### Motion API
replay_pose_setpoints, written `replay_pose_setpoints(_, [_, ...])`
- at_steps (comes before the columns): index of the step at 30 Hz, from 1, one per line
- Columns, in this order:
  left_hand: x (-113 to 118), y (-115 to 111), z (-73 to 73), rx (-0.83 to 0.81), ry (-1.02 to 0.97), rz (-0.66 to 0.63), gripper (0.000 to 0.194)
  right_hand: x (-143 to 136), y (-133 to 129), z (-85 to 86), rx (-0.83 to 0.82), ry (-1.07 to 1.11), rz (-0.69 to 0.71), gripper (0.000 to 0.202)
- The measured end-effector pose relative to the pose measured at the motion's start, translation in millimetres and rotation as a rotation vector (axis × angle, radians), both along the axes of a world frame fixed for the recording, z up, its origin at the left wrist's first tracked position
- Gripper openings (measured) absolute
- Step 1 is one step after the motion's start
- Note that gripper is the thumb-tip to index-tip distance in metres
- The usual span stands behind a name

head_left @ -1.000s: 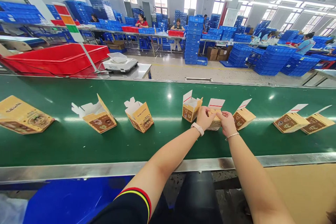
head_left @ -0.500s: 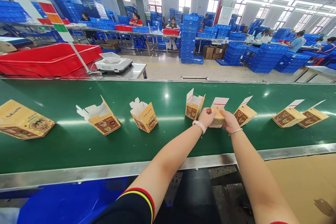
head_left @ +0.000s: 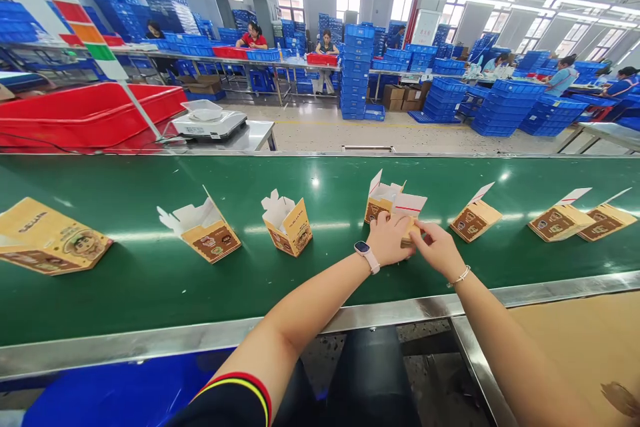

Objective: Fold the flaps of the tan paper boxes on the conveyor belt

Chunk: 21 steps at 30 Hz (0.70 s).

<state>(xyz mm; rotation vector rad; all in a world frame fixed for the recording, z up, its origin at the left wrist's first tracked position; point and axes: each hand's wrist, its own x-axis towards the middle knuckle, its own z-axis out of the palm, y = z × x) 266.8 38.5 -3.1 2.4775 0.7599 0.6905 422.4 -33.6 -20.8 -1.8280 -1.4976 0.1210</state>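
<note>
Green belt (head_left: 320, 293) is supporting the handled carton (head_left: 411, 205). The left hand (head_left: 389, 240) is bending partly open over its left side, hidden fingertips leaving the grip unclear; the right hand (head_left: 440, 250), nearly closed, is pinching its right edge. An open carton (head_left: 380, 209) is standing just beyond at 10 o'clock; a flap-raised carton (head_left: 475, 220) is sitting apart at 3 o'clock.

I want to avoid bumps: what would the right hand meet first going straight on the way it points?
The box between both hands: the right hand points left and slightly forward, its fingertips apparently already at that box. The left hand looks next in line, though depth is unclear.
</note>
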Motion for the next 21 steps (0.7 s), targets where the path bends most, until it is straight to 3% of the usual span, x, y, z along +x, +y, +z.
replay_pose_setpoints(3, [5.9,-0.4,6.8,0.099,0.180,0.001,0.061,1.0,-8.5,5.2,-0.028,-0.177,0.078,0.049])
replay_pose_setpoints(6, [11.2,3.2,7.8,0.137,0.236,-0.015,0.064,12.9,-6.4,14.3,-0.075,-0.214,0.098,0.050])
replay_pose_setpoints(12, [17.3,6.5,-1.2,0.135,0.181,0.004,0.068,36.7,7.6,24.3,-0.151,-0.213,0.176,0.053])
replay_pose_setpoints(21, [19.7,11.8,-9.0,0.132,0.139,-0.041,0.056,59.3,19.0,16.4,-0.328,-0.077,0.284,0.061])
